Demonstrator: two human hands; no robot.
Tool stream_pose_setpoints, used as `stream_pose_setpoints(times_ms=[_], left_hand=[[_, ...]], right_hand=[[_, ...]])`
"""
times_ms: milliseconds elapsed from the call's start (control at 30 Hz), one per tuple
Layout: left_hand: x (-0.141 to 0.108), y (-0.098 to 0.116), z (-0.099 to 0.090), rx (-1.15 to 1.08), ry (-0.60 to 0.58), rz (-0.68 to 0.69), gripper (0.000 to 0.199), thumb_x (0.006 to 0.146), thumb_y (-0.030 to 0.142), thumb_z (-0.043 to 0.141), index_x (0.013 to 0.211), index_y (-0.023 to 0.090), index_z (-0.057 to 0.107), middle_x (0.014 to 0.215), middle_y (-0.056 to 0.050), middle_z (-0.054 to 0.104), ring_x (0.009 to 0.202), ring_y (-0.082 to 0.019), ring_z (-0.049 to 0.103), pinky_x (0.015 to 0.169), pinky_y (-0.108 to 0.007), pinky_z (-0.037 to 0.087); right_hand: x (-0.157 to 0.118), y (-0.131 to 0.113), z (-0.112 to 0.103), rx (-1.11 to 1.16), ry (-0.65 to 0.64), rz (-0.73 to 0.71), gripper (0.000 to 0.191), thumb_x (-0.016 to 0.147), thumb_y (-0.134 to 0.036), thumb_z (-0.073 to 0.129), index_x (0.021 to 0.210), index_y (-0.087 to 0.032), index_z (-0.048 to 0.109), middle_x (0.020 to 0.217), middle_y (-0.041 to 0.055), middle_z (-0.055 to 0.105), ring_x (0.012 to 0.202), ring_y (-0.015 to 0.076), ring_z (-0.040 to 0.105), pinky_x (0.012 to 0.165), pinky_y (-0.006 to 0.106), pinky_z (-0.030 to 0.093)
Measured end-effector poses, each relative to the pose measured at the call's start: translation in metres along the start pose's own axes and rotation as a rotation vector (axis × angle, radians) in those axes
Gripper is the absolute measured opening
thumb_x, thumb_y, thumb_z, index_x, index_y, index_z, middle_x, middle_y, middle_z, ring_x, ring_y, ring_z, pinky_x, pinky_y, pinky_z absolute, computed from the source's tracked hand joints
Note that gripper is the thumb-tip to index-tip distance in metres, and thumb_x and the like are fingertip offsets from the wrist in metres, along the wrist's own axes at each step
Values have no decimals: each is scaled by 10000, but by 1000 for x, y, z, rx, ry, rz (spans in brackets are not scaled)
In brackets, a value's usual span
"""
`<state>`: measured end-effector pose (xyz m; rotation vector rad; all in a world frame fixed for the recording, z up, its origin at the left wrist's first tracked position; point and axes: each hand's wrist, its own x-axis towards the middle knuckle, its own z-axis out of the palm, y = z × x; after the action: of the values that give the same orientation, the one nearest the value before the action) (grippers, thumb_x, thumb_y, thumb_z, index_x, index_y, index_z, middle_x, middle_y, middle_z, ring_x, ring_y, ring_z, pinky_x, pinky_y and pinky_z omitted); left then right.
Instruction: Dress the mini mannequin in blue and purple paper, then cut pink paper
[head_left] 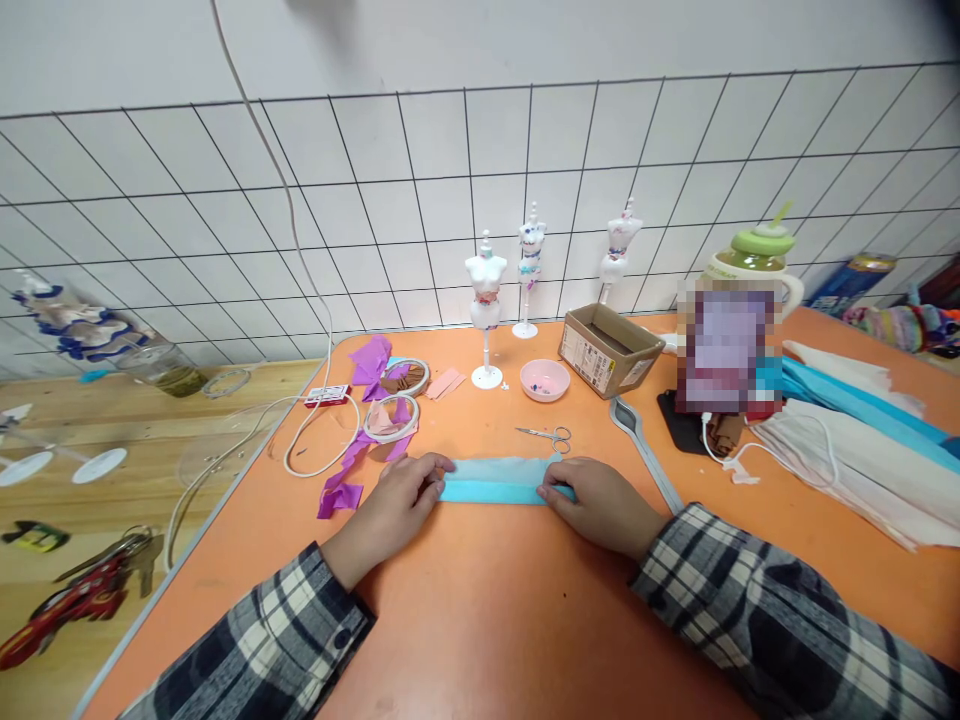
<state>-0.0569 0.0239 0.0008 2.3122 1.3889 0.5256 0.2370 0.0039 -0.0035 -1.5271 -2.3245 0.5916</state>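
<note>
A strip of light-blue crepe paper or thin fabric (491,481) lies flat on the orange table, its lower edge folded into a brighter band. My left hand (407,500) pinches the strip's left end between thumb and fingers. At the other end my right hand (594,498) grips it the same way, fingers curled over the edge. Just beyond the strip, near my right hand, rests a small pair of scissors (551,437). Purple scraps (341,497) lie close to my left hand. Which material the strip is made of, I cannot tell for certain.
Behind stand white mini dress forms (487,285), a pink bowl (545,381) and a cardboard box (609,352). Embroidery hoops (391,418) and a white cable (289,470) lie left. At right are a grey zipper-like strip (645,455), a propped phone (726,350) and white fabric (847,460).
</note>
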Motion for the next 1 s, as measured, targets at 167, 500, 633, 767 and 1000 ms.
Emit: stream_pose_setpoints(times_ms=[167, 500, 633, 767, 1000], left_hand=[[-3, 5, -1, 71, -3, 38, 215, 948, 230, 425, 1066, 200, 602, 1020, -72, 678, 934, -231, 604, 854, -395, 469], [-8, 15, -1, -183, -113, 121, 411, 789, 372, 729, 1153, 227, 603, 1122, -85, 633, 1057, -244, 593, 948, -388, 469], [-7, 14, 2, -155, -103, 156, 131, 903, 314, 584, 903, 202, 653, 1033, -81, 634, 951, -207, 593, 846, -344, 491], [-7, 18, 0, -215, -33, 149, 452, 810, 417, 711, 1186, 207, 572, 1183, -103, 599, 1076, -238, 565, 928, -376, 464], [-5, 20, 7, -229, -136, 26, 212, 847, 389, 650, 909, 188, 675, 866, -42, 670, 833, -191, 605, 797, -319, 463]], right_hand=[[0, -2, 0, -37, 2, 2, 181, 905, -286, 515, 776, -186, 593, 785, 23, 642, 769, 169, 561, 692, 282, 355], [-3, 2, 0, -86, 28, -129, 215, 927, -312, 522, 787, -179, 616, 825, 49, 617, 851, 188, 541, 752, 300, 371], [-5, 2, -2, -76, -4, -175, 229, 943, -314, 487, 799, -179, 603, 811, 47, 620, 809, 181, 533, 740, 300, 368], [-6, 3, -5, -27, -61, -162, 231, 954, -326, 463, 849, -183, 611, 825, 43, 642, 798, 178, 554, 711, 289, 359], [-5, 3, -8, 26, -106, -89, 238, 963, -351, 446, 893, -205, 621, 836, 26, 667, 785, 174, 580, 688, 279, 347]])
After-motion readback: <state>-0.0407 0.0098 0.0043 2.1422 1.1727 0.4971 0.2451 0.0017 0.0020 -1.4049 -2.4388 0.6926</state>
